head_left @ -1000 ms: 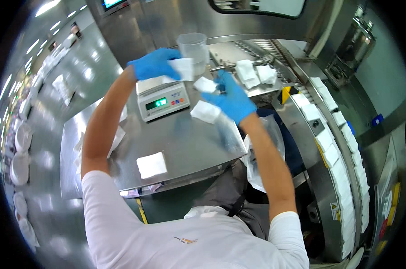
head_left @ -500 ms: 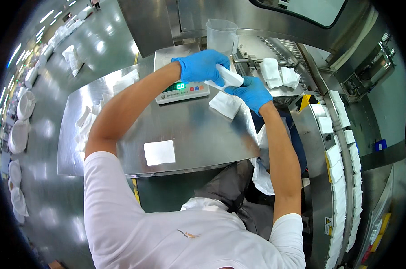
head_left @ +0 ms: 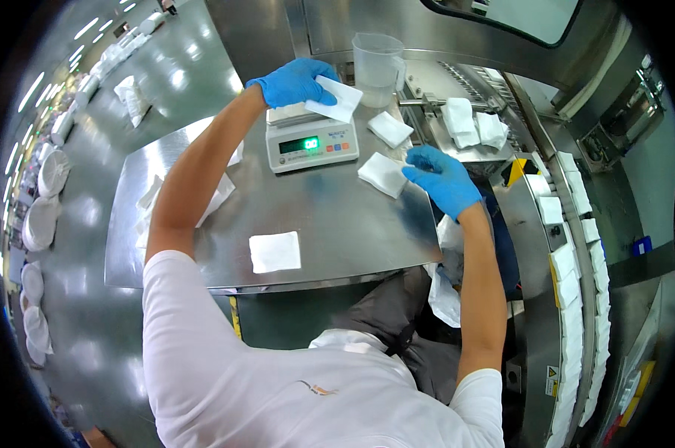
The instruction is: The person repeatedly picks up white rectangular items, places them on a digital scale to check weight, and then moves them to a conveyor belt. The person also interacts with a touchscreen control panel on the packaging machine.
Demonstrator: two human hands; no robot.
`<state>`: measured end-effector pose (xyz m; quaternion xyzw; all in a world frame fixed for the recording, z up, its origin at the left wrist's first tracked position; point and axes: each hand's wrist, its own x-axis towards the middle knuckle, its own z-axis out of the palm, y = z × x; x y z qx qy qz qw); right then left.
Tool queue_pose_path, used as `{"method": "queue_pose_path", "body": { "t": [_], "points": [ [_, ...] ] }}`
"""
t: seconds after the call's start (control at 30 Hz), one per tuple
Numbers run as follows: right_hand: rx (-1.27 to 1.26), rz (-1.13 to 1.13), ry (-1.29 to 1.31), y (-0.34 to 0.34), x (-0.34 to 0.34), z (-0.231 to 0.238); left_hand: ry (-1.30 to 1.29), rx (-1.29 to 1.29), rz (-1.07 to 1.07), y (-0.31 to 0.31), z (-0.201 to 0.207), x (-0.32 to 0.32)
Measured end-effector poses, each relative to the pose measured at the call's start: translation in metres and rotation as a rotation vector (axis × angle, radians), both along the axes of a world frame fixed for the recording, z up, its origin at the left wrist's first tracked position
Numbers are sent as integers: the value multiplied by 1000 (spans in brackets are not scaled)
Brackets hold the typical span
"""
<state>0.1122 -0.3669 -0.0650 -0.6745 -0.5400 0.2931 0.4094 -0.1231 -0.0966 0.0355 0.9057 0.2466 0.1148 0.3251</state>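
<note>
The blue-gloved left hand grips a square white pad; a folded white pad lies beside the blue-gloved right hand, fingers parted.

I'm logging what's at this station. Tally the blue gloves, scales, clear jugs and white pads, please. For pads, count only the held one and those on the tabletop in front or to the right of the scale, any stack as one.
Blue gloves: 2
Scale: 1
Clear jug: 1
White pads: 4 (1 held, 3 on the tabletop)
Total: 8
</note>
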Motion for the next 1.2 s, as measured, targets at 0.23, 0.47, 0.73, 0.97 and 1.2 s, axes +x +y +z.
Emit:
{"method": "queue_pose_path", "body": {
  "t": [0.23,0.47,0.73,0.97,1.2],
  "points": [
    [-32,8,117,-46,-27,6,177,281,213,68,-34,-22],
    [-35,-120,260,-97,-27,0,171,277,212,46,7,-27],
    [-74,-125,230,-123,-38,-12,261,175,-2,39,18,-19],
    [-57,-127,255,-143,-39,-21,336,208,-112,67,4,-12],
    [-64,-94,156,-154,-48,-11,389,423,-340,80,-16,4]
  ]
}}
